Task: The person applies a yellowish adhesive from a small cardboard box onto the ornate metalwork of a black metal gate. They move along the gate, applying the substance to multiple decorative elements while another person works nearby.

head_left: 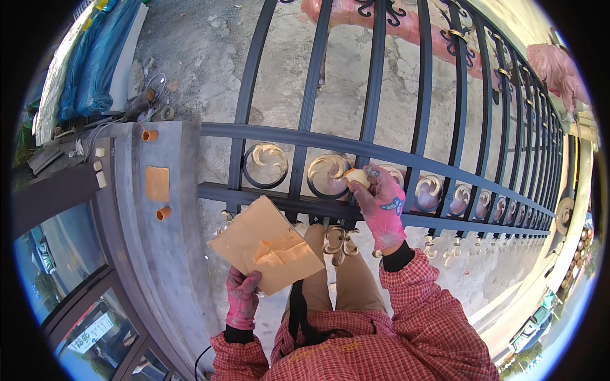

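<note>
My left hand (243, 301), in a pink glove, grips a lower corner of a tan stack of paper or card sheets (244, 235). A shiny gold-coloured smear (277, 249) lies on the top sheet. In my right hand (384, 213), also pink-gloved, a small pale sponge-like piece (358, 178) with an orange edge is pinched between the fingers. That piece is at the right side of a ring with a gold-coloured scroll (327, 173), set between the rails of a dark metal railing (279, 134). Whether it touches the scroll is hard to tell.
Gold-coloured fittings (341, 243) hang below the lower rail, beside my legs. To the left, a grey ledge (171, 247) carries a tan square (157, 184) and two small orange cylinders (150, 136). Blue plastic-wrapped material (101, 63) lies at far left; pink wrapping (406, 32) is beyond the bars.
</note>
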Motion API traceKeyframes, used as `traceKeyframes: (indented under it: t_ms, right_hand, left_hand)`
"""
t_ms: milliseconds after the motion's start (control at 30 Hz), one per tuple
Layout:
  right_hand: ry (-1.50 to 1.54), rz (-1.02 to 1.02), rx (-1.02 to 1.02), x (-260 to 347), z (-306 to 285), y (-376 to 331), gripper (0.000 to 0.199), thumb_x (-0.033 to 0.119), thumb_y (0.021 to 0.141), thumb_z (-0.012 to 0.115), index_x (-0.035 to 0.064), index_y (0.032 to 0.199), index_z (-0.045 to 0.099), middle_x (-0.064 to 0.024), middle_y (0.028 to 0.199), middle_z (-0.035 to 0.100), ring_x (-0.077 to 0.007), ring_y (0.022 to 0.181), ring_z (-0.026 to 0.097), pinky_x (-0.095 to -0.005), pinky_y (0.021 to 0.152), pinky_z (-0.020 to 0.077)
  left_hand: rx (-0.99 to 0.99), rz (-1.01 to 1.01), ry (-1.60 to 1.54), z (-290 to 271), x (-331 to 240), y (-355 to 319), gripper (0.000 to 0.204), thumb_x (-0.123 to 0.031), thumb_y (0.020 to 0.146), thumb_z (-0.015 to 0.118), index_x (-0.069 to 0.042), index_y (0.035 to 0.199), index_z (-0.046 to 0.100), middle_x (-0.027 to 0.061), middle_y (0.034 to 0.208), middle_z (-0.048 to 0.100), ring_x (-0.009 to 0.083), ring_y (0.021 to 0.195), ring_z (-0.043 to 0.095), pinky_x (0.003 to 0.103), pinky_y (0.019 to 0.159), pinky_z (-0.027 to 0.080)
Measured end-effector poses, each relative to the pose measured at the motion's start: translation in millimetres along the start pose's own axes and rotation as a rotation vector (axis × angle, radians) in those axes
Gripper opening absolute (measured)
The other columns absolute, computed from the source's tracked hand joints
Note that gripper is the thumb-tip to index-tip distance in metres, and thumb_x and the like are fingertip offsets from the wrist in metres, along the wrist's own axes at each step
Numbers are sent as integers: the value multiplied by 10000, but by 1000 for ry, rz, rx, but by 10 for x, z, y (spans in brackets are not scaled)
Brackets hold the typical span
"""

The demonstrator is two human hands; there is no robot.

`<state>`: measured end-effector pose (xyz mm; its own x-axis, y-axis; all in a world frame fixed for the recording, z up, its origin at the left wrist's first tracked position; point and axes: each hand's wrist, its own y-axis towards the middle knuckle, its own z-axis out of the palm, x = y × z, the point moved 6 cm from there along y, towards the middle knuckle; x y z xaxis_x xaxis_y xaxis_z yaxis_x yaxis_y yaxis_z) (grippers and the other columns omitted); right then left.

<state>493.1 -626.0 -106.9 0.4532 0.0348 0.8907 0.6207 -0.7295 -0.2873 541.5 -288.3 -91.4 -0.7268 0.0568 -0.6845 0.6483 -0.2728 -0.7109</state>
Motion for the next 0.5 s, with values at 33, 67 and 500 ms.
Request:
traceKeyframes:
  t_ms: [33, 67, 500]
  right_hand:
    - [1, 20, 12, -69, 73, 24, 268, 63, 791, 687, -8, 1030, 591, -95, 885, 613, -128, 658, 615, -239, 593, 499]
    - [3, 40, 23, -151, 145, 45, 262, 62, 789, 687, -8, 1022, 590, -98, 882, 612, -131, 652, 615, -239, 592, 499]
    - [-376, 82, -312, -171, 400, 65, 209, 170, 762, 686, 22, 844, 564, -157, 797, 597, -333, 733, 593, -394, 635, 467]
  left_hand:
    - [-14, 17, -10, 20, -39, -37, 432, -139, 800, 649, -53, 1203, 521, 36, 1051, 626, 100, 837, 589, 196, 649, 458]
    - [-26, 34, -18, 16, -73, -54, 430, -142, 799, 649, -53, 1200, 523, 34, 1049, 624, 97, 831, 585, 193, 645, 454]
    - [63, -39, 84, -555, -670, 486, 444, -162, 790, 655, -44, 1196, 519, 43, 1088, 614, 123, 910, 585, 244, 722, 478]
